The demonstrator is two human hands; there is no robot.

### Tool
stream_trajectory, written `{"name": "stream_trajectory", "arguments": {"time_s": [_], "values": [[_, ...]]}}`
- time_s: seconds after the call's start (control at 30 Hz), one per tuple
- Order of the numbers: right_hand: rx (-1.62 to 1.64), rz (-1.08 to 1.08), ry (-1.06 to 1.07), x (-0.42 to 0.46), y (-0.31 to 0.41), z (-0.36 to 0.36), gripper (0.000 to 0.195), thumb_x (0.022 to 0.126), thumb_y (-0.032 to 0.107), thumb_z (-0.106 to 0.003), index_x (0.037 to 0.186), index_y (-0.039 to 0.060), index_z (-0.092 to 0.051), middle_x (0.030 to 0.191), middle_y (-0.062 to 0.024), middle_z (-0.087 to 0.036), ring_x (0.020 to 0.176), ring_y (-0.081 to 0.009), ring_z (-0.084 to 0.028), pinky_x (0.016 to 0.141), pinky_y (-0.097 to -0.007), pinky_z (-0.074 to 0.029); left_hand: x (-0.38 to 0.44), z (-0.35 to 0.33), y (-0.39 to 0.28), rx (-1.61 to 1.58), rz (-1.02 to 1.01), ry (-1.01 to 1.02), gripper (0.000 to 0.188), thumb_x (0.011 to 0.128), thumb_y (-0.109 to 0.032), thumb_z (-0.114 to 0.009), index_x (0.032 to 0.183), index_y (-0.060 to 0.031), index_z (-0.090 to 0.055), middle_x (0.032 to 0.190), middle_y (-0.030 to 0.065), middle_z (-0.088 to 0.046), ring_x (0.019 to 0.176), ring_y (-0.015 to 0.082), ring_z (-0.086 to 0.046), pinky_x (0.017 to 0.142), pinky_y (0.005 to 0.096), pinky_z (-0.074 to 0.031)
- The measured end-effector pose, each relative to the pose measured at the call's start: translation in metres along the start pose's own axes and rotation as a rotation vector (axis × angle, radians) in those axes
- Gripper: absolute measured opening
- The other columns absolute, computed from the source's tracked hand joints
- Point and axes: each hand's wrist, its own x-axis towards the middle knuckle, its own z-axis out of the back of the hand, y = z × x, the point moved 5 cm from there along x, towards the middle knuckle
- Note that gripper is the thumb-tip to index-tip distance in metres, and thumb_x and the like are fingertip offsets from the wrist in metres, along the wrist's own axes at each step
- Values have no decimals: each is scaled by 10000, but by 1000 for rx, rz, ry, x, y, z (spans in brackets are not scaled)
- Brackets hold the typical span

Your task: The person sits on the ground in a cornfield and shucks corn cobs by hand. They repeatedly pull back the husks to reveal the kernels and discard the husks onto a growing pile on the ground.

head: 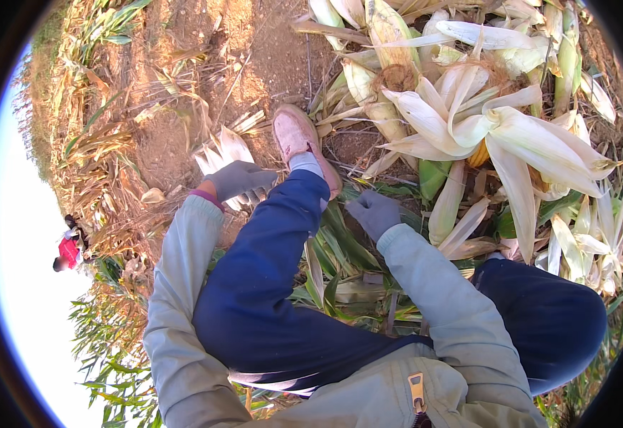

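Note:
My left hand [240, 183], in a grey glove, is beside my shoe with its fingers curled around a pale dry corn husk [227, 152]. The husk's leaves fan out past the hand, and any cob inside is hidden. Over green corn leaves [343, 241], on the other side of my shin, my right hand [376, 213] is gloved too and curled into a loose fist. I see nothing in it. To its right lie corn ears in husk [445, 206]. One large peeled-back husk [525, 128] partly bares a yellow cob [479, 155].
A heap of unhusked corn ears [397, 32] spreads across the upper right. My pink shoe [296, 134] rests on brown soil [279, 64] between the hands. Dry stalks [97, 144] line the left. Far off at the left is a person in red [69, 250].

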Motion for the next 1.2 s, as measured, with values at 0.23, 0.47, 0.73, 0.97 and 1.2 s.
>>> {"name": "stream_trajectory", "arguments": {"time_s": [0.23,0.47,0.73,0.97,1.2], "values": [[9,422,-40,-54,82,-33,325,714,234,-760,894,45,-567,714,-71,-568,649,-209,-565,661,-344,-475,-18,-4,-44,87,-152,65,421,781,-433,-693,904,-31,-665,777,70,-652,689,153,-626,627,268,-506],[-143,371,623,-58,102,21,200,709,183,-704,800,46,-591,653,-67,-539,632,-157,-535,626,-317,-452,-26,-17,-65,180,-74,97,341,764,-372,-709,894,-58,-679,825,62,-676,768,156,-641,658,285,-501],[-656,625,-344,-71,155,148,256,656,151,-682,904,112,-630,1005,-76,-612,881,-258,-598,768,-359,-459,-54,8,-108,-88,-501,-486,264,804,-263,-682,926,-29,-669,793,51,-650,701,125,-606,661,280,-503],[-1300,329,-613,-44,127,231,605,691,121,-682,1262,213,-503,1251,-129,-496,1117,-281,-506,855,-408,-437,-246,-21,-202,-422,-995,-485,326,840,-268,-664,980,27,-652,806,51,-648,680,98,-597,619,233,-494],[-931,261,-490,-50,96,267,398,779,202,-651,1162,218,-543,1009,-165,-634,921,-337,-615,817,-418,-485,-392,-99,-213,-223,-1815,-332,484,817,-466,-659,811,18,-681,711,121,-660,552,201,-617,497,307,-496]]}}
